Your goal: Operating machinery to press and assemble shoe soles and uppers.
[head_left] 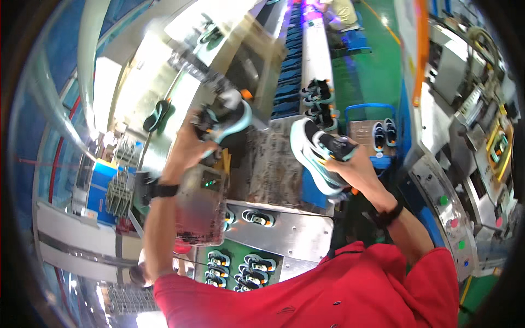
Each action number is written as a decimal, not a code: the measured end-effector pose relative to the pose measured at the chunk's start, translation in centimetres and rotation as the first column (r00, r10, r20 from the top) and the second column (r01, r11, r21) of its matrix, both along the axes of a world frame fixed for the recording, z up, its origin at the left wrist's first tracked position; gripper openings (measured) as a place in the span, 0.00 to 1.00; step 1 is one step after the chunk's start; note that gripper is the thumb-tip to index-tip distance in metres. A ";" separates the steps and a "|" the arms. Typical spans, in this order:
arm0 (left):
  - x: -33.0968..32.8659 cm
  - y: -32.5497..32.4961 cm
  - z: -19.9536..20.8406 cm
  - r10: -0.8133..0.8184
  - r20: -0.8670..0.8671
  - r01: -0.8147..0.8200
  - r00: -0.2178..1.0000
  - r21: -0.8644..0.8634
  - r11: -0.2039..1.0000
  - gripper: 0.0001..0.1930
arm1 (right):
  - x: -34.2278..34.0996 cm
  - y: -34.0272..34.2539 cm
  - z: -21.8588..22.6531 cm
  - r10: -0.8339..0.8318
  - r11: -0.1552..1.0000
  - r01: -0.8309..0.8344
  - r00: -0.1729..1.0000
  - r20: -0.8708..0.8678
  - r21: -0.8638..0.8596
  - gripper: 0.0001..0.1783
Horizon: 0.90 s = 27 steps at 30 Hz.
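Observation:
My left hand is closed round the collar of a black sneaker with a pale mint and white sole. It is held in front of a metal machine arm, and both are smeared by motion. On the other side, my right hand grips a matching sneaker by its collar. That shoe is tilted, its pale sole facing left, over the right edge of a worn, stained board. Whether the left sneaker touches the machine arm cannot be made out.
A conveyor carrying several sneakers runs away ahead. Right of it stands a blue-handled cart with two shoes. One sneaker lies on a metal shelf near me, several below it. Machinery with buttons flanks my right; a person sits far off.

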<state>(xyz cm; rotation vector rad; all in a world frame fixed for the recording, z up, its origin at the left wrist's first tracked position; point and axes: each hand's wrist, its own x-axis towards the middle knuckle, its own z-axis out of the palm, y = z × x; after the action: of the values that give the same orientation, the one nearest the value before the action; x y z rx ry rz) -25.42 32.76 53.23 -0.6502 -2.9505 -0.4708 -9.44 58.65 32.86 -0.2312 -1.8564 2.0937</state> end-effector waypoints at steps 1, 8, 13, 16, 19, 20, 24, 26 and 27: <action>-0.7 1.3 -2.0 -0.181 0.021 0.181 0.983 -0.002 0.983 0.38 | 3.2 1.7 -0.4 -0.072 0.996 0.068 0.995 -0.067 -0.061 0.23; -7.3 -6.0 -15.8 -0.251 0.492 0.019 0.833 0.428 0.903 0.33 | 27.7 12.6 -1.0 -0.410 0.893 0.395 0.912 -0.025 -0.215 0.32; 0.0 9.8 -10.2 -0.260 -0.330 0.280 0.907 0.013 0.960 0.45 | 42.3 19.0 -1.9 -0.806 0.559 0.720 0.589 -0.062 -0.411 0.32; 14.8 27.7 -8.4 -0.614 -0.313 0.656 0.725 0.040 0.754 0.28 | 45.8 22.5 -1.0 -0.910 0.412 0.897 0.396 -0.123 -0.162 0.31; 26.0 45.1 -14.1 -0.819 0.120 0.689 0.562 0.481 0.543 0.26 | 50.2 25.1 -2.1 -0.960 0.278 0.927 0.277 -0.037 -0.250 0.31; 27.0 49.3 -17.4 -0.870 0.066 0.754 0.489 0.469 0.460 0.23 | 50.7 25.5 -1.6 -0.968 0.249 0.951 0.241 -0.065 -0.185 0.31; 31.3 66.3 -28.4 -0.880 0.237 0.586 0.411 0.671 0.454 0.32 | 52.9 24.2 -1.3 -0.995 0.100 0.987 0.098 -0.019 -0.128 0.33; 34.0 72.6 -31.5 -0.828 0.194 0.688 0.527 0.475 0.549 0.36 | 54.1 22.7 -1.2 -0.996 -0.055 0.980 -0.039 0.084 -0.190 0.33; 35.0 74.9 -32.3 -0.807 0.222 0.705 0.547 0.398 0.587 0.37 | 54.5 22.2 -1.5 -0.992 -0.117 0.979 -0.109 0.058 -0.165 0.33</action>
<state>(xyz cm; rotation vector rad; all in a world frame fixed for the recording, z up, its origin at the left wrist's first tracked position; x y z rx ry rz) 9.57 107.65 20.89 -2.0394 -2.6315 -1.1486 45.08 80.88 31.36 -1.1683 -0.6928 0.9385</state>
